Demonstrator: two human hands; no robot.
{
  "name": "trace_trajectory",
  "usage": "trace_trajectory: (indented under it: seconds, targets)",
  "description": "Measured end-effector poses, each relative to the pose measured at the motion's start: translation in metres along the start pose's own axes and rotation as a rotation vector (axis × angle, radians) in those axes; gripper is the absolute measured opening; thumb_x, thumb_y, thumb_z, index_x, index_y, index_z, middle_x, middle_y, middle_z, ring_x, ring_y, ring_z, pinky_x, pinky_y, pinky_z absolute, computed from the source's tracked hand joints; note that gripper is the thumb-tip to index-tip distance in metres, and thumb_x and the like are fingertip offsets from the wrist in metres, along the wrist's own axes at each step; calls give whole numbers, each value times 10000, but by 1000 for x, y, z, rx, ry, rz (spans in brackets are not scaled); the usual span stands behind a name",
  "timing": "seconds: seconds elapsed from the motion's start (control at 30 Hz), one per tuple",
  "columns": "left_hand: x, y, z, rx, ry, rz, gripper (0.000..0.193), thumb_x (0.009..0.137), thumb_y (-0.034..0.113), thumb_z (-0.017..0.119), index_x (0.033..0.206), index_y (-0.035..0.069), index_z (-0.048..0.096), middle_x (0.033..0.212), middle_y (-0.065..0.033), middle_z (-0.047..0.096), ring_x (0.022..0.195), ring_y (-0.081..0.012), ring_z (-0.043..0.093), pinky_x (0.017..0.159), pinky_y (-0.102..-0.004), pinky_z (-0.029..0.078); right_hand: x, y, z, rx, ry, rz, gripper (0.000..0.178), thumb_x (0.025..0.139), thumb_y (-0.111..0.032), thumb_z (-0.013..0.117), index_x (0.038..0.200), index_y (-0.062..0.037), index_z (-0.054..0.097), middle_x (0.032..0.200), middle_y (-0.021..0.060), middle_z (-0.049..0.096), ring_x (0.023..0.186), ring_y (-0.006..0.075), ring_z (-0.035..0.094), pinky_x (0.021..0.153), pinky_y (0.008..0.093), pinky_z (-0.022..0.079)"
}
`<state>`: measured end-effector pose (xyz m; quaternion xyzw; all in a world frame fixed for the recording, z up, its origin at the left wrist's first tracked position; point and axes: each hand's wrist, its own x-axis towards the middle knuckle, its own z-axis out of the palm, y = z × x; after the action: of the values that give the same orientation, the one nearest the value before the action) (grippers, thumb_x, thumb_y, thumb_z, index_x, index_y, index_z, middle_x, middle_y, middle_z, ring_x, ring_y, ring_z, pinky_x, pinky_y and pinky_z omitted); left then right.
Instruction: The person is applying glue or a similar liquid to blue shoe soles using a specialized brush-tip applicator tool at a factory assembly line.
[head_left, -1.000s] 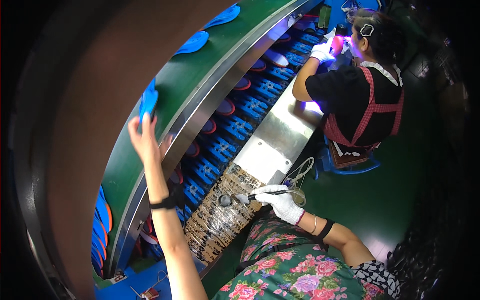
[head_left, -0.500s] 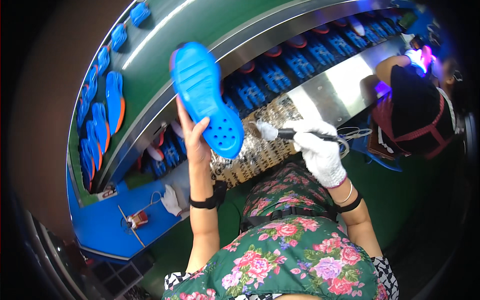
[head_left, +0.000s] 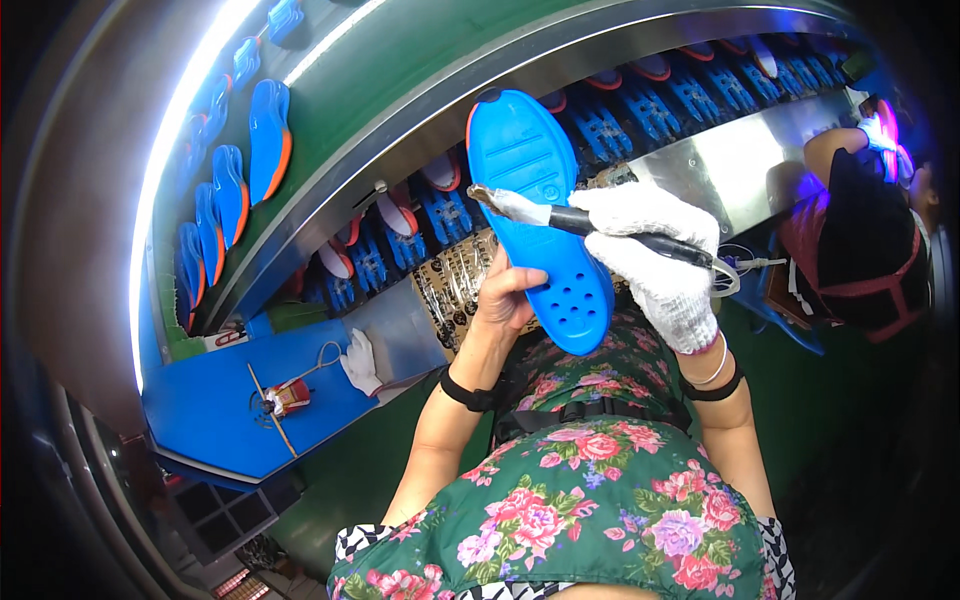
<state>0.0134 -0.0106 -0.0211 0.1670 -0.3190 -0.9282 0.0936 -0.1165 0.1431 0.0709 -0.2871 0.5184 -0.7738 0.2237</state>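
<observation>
My bare left hand [head_left: 507,298] grips a blue shoe sole [head_left: 515,150] by its left edge, thumb on its face. The sole stands tilted, with ridges across its far part and a cluster of round holes at its near end. A white knitted glove covers my right hand [head_left: 655,250]. Its fingers close round the black handle of a brush [head_left: 572,220], whose back end meets a thin pale tube. The brush lies across the middle of the sole in view, bristles near its left edge; whether they touch it I cannot tell.
Blue soles with orange edges [head_left: 268,140] lie on the green belt [head_left: 370,100] at left. Rows of blue soles [head_left: 600,130] fill a rack beyond my hands. A blue table [head_left: 210,420] holds a white glove [head_left: 360,362] and a red pot [head_left: 288,398]. A co-worker [head_left: 850,240] sits at right.
The sole has moved right and slightly nearer in my left hand. My right hand has brought the brush up and left, over the sole. The co-worker's hand has shifted right.
</observation>
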Motion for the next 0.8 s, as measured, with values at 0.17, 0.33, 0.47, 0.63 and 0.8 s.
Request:
trace_trajectory:
  seconds: [0.17, 0.33, 0.47, 0.63, 0.8]
  targets:
    - [1, -13, 10, -325, -164, 60, 925, 788, 465, 655, 1542, 40, 328, 1474, -168, 497, 1331, -349, 509, 1147, -505, 400, 5, 4, -10, -424, -57, -270, 155, 755, 67, 774, 900, 20, 751, 997, 166, 750, 860, 229, 714, 769, 328, 566]
    - [13, -10, 30, -105, 219, 245, 956, 917, 829, 340, 1582, 142, 322, 1564, -87, 431, 1399, -323, 438, 1175, -503, 348, 7, 8, -12, -678, -143, -510, 157, 754, 67, 774, 901, 17, 752, 993, 166, 750, 853, 234, 714, 768, 332, 567]
    - [3, -17, 47, 12, 136, 181, 985, 921, 840, 271, 1598, 125, 263, 1589, -102, 383, 1419, -319, 408, 1190, -485, 327, 6, 8, -8, -723, -174, -543, 159, 753, 66, 774, 902, 15, 754, 990, 166, 750, 848, 237, 714, 767, 335, 567]
    - [0, -26, 47, 101, 149, 118, 980, 909, 860, 269, 1573, 140, 305, 1524, -89, 451, 1367, -286, 463, 1154, -470, 371, -1, 3, -2, -731, -238, -560, 162, 752, 66, 774, 903, 13, 755, 986, 165, 750, 841, 242, 714, 765, 339, 567]
    - [0, -20, 41, 58, 110, 167, 980, 904, 862, 280, 1565, 140, 327, 1507, -102, 471, 1360, -294, 473, 1163, -482, 367, -2, 9, 2, -418, -25, -281, 201, 753, 59, 769, 944, -3, 761, 1025, 170, 749, 845, 253, 712, 772, 352, 567]
